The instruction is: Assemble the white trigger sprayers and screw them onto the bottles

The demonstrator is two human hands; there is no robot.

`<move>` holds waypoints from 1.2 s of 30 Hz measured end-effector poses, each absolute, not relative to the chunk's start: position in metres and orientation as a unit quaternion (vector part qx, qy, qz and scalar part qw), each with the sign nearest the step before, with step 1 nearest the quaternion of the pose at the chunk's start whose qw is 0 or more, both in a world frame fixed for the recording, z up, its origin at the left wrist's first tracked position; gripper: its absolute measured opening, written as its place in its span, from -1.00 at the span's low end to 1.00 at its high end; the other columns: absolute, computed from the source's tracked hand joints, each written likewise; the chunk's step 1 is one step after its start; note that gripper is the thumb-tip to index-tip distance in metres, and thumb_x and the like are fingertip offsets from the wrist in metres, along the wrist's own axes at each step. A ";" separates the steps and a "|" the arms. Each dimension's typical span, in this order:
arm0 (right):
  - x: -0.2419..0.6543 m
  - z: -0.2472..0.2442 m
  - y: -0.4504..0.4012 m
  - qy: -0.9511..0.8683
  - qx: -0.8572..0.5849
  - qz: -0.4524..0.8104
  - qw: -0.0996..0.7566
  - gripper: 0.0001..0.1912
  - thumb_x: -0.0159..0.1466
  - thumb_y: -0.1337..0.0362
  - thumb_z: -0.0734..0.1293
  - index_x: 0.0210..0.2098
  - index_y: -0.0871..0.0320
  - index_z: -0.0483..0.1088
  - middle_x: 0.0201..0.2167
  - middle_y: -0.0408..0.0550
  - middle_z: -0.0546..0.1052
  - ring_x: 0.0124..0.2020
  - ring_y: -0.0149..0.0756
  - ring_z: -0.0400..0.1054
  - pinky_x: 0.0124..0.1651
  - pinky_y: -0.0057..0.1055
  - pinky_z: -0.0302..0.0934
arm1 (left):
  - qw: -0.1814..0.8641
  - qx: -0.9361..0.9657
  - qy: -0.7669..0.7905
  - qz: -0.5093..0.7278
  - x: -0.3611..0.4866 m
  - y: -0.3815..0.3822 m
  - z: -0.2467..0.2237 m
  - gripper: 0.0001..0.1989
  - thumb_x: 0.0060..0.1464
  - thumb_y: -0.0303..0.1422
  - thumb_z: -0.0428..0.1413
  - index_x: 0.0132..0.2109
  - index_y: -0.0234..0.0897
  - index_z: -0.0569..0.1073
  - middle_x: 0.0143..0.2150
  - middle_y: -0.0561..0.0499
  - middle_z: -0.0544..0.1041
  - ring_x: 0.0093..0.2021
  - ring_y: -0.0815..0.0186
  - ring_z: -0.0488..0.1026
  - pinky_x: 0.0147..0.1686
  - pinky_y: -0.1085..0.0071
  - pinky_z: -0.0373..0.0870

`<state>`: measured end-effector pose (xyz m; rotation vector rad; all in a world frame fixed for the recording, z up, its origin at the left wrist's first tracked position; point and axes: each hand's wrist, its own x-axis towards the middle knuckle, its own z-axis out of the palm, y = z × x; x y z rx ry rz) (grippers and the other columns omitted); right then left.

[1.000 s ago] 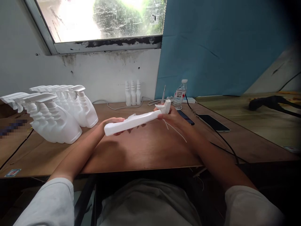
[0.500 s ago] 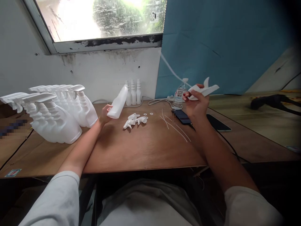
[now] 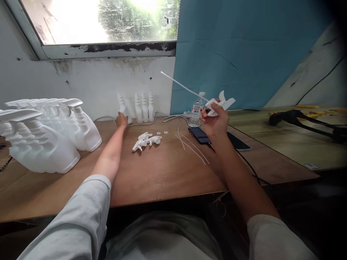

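Note:
My left hand (image 3: 121,120), arm stretched forward, grips a white plastic bottle (image 3: 124,104) low down near the wall. That bottle leans slightly, its ribbed neck up and without a sprayer. Just right of it stand three similar open bottles (image 3: 144,108). My right hand (image 3: 215,121) is raised at the right, closed on a white trigger sprayer head (image 3: 226,104); its long thin dip tube (image 3: 184,86) points up and left. On the table between my arms lie several loose sprayer heads (image 3: 146,141), small white washers (image 3: 166,132) and thin tubes (image 3: 196,148).
Rows of white bottles with sprayers fitted (image 3: 46,144) stand at the left. A clear water bottle (image 3: 195,113), a dark phone (image 3: 199,134) and another device (image 3: 239,141) with a black cable are at the right. A white cable (image 3: 173,117) runs along the wall.
My left hand has moved forward to the wall with the white bottle, which has turned from steeply tilted to nearly upright. My right hand still holds the sprayer head; the view has shifted rightward.

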<state>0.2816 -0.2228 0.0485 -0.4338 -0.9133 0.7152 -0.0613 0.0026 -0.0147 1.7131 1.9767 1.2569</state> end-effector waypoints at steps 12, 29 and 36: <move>0.273 0.049 -0.227 -0.451 -0.238 0.340 0.790 -0.66 -0.01 0.19 0.46 -0.32 0.02 0.25 -0.55 -0.29 0.23 -0.64 -0.49 0.17 -0.67 -0.50 -0.01 | 0.090 0.642 0.685 0.334 -0.036 0.028 -0.039 -0.67 0.21 -0.29 0.11 0.04 -0.41 0.41 0.04 -0.23 0.46 0.05 0.12 0.42 0.04 0.13 0.38; 0.252 0.025 -0.214 -0.459 -0.278 0.463 0.706 -0.72 -0.05 0.30 0.49 -0.46 0.15 0.29 -0.49 -0.16 0.51 -0.32 -0.22 0.55 -0.18 -0.32 0.47 | 0.177 0.665 0.526 0.500 -0.038 -0.052 -0.017 -0.85 0.10 -0.54 0.01 -0.17 -0.36 0.42 -0.02 -0.18 0.46 -0.05 0.22 0.47 0.05 0.28 0.34; 0.254 0.020 -0.217 -0.543 -0.383 0.627 0.406 -0.76 0.09 0.28 0.43 -0.28 0.22 0.36 -0.45 -0.05 0.54 -0.63 -0.36 0.41 -0.68 -0.49 0.24 | 0.356 0.723 0.354 0.474 -0.025 -0.175 -0.044 -0.84 0.10 -0.32 0.08 -0.22 -0.33 0.38 -0.41 0.01 0.48 -0.51 0.40 0.44 -0.47 0.45 0.43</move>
